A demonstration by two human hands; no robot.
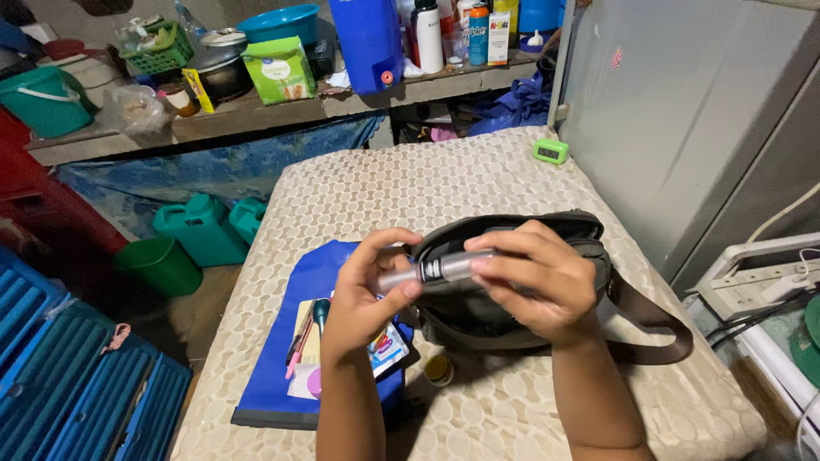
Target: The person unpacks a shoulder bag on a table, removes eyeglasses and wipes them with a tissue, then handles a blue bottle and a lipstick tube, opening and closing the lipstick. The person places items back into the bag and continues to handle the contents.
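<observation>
Hands meet over the middle of a table covered with a cream, honeycomb-patterned cloth [478, 179]. The left hand [363, 294] is raised with its palm turned toward the camera, thumb and forefinger curled and pinched on the pale end of a slim silver and black tube-shaped pen-like thing [436, 270], which lies level between both hands. The right hand [542, 286] comes from the other side, its back up, fingers folded over the darker end of the tube and closed on it. Both forearms rise from the bottom edge of the view, the wrists bent inward toward each other.

Just behind and beneath the tube sits a dark olive fabric pouch bag [512, 320] with its top open and a brown strap [658, 329] looping off to the right. Under the left hand lies a flat blue folder [282, 376] bearing pens, a pink stick and small cards. A small round yellow-brown lid [438, 370] lies on the cloth beside the bag. A small green digital clock [551, 151] stands at the far edge of the table.
</observation>
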